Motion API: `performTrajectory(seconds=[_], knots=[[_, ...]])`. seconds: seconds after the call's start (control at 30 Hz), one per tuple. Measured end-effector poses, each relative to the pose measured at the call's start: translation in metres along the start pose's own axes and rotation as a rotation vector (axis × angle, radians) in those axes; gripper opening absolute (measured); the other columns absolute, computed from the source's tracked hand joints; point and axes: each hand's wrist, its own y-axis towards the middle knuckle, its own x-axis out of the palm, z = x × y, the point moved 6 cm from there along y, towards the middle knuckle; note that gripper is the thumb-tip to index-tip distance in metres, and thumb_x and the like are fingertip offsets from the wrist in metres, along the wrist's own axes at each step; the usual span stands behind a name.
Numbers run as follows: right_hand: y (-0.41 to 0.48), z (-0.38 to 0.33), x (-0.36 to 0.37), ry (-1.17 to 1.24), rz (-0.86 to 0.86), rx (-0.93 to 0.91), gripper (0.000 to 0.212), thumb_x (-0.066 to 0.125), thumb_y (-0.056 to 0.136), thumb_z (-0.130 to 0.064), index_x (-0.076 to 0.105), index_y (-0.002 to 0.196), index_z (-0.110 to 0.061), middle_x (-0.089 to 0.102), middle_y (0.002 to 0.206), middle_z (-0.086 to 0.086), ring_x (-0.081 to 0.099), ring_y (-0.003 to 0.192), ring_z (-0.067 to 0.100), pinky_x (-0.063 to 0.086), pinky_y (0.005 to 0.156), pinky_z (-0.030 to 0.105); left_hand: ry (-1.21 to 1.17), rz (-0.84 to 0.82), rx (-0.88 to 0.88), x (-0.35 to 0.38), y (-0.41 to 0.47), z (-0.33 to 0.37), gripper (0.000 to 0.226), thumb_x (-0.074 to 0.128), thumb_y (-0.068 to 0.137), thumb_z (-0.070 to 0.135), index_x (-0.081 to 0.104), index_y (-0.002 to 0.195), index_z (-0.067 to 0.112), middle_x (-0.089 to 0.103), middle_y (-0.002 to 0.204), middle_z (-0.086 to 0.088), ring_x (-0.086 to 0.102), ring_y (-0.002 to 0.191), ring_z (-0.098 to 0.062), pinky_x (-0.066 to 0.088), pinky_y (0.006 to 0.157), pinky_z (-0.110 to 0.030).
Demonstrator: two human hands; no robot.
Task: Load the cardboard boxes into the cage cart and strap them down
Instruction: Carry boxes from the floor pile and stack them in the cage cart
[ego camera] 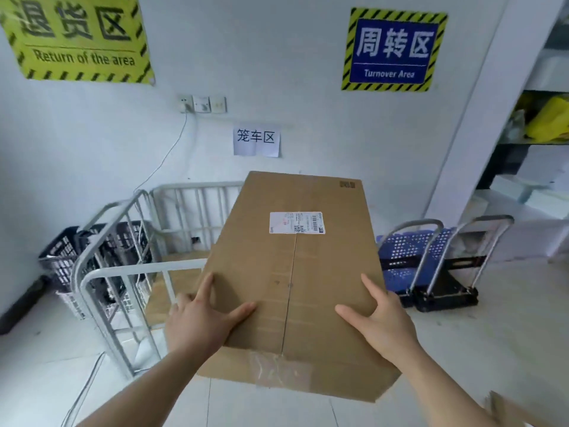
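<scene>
Left hand (200, 318): clamped on the near left edge of the cardboard box (292, 272), thumb and forefinger flat on top, other fingers bent over the side.
Right hand (380, 322): clamped on the near right edge, thumb spread across the top, forefinger along the edge, remaining fingers hidden behind the side.
Cardboard box: carried between both hands, taped seam up, white shipping label (297, 222) well beyond the fingertips.
Cage cart (123, 266): ahead and left of the left hand, partly behind the box; grey bars, wooden floor.
Black crate (61, 257): farther left, past the cart.
Folding trolleys (446, 272): ahead and right of the right hand, on the floor.
</scene>
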Motion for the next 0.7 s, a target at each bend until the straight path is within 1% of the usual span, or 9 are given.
performTrajectory(seconds=[0.1, 0.23, 0.27, 0.37, 0.47, 0.53, 0.6, 0.7], knots=[[0.042, -0.043, 0.038, 0.003, -0.046, -0.061, 0.097, 0.067, 0.062, -0.071, 0.026, 0.145, -0.044, 0.038, 0.143, -0.004, 0.047, 0.124, 0.017, 0.043, 0.099, 0.038, 0.016, 0.033, -0.059, -0.016, 0.047, -0.03, 0.114, 0.036, 0.042, 0.101, 0.02, 0.141, 0.048, 0.046, 0.125, -0.009, 0.048, 0.118, -0.03, 0.045, 0.094, -0.042], [0.1, -0.093, 0.082, -0.011, -0.103, -0.123, 0.097, 0.065, 0.06, -0.075, 0.024, 0.144, -0.047, 0.035, 0.145, -0.005, 0.044, 0.128, 0.018, 0.043, 0.1, 0.043, 0.025, 0.078, -0.108, -0.033, 0.104, -0.054, 0.11, 0.034, 0.041, 0.101, 0.027, 0.135, 0.046, 0.049, 0.122, -0.011, 0.05, 0.115, -0.032, 0.044, 0.09, -0.04], [0.115, -0.104, 0.092, -0.01, -0.114, -0.138, 0.097, 0.064, 0.06, -0.075, 0.024, 0.143, -0.048, 0.035, 0.146, -0.005, 0.043, 0.128, 0.018, 0.043, 0.099, 0.043, 0.031, 0.091, -0.122, -0.037, 0.119, -0.058, 0.109, 0.034, 0.041, 0.101, 0.028, 0.135, 0.045, 0.05, 0.12, -0.012, 0.05, 0.114, -0.033, 0.044, 0.09, -0.04], [0.162, -0.138, 0.122, 0.0, -0.139, -0.189, 0.093, 0.067, 0.065, -0.069, 0.025, 0.145, -0.045, 0.035, 0.145, -0.002, 0.046, 0.126, 0.02, 0.044, 0.097, 0.036, 0.023, 0.126, -0.168, -0.046, 0.168, -0.069, 0.112, 0.03, 0.037, 0.102, 0.029, 0.133, 0.045, 0.05, 0.119, -0.011, 0.051, 0.114, -0.032, 0.046, 0.09, -0.04], [0.217, -0.17, 0.15, 0.007, -0.174, -0.224, 0.093, 0.067, 0.065, -0.069, 0.025, 0.144, -0.045, 0.038, 0.144, -0.004, 0.05, 0.121, 0.019, 0.046, 0.089, 0.033, 0.007, 0.165, -0.204, -0.053, 0.22, -0.072, 0.11, 0.032, 0.036, 0.101, 0.031, 0.131, 0.044, 0.05, 0.119, -0.011, 0.051, 0.115, -0.032, 0.045, 0.09, -0.041], [0.258, -0.191, 0.168, 0.01, -0.199, -0.251, 0.096, 0.066, 0.061, -0.072, 0.025, 0.144, -0.046, 0.039, 0.143, -0.005, 0.052, 0.119, 0.019, 0.047, 0.092, 0.035, 0.018, 0.182, -0.234, -0.057, 0.255, -0.073, 0.111, 0.033, 0.037, 0.1, 0.031, 0.132, 0.043, 0.049, 0.12, -0.012, 0.05, 0.116, -0.033, 0.043, 0.092, -0.041], [0.296, -0.214, 0.186, 0.006, -0.229, -0.278, 0.095, 0.065, 0.062, -0.072, 0.025, 0.144, -0.047, 0.039, 0.142, -0.004, 0.052, 0.119, 0.02, 0.047, 0.095, 0.038, 0.029, 0.199, -0.273, -0.058, 0.289, -0.076, 0.113, 0.032, 0.037, 0.101, 0.03, 0.134, 0.042, 0.049, 0.122, -0.013, 0.05, 0.116, -0.033, 0.043, 0.093, -0.041], [0.344, -0.244, 0.214, -0.011, -0.255, -0.319, 0.091, 0.067, 0.065, -0.069, 0.026, 0.144, -0.046, 0.039, 0.142, -0.004, 0.052, 0.119, 0.02, 0.046, 0.092, 0.034, 0.012, 0.215, -0.324, -0.057, 0.334, -0.086, 0.113, 0.032, 0.037, 0.102, 0.029, 0.133, 0.042, 0.049, 0.122, -0.012, 0.05, 0.115, -0.032, 0.045, 0.092, -0.041]])
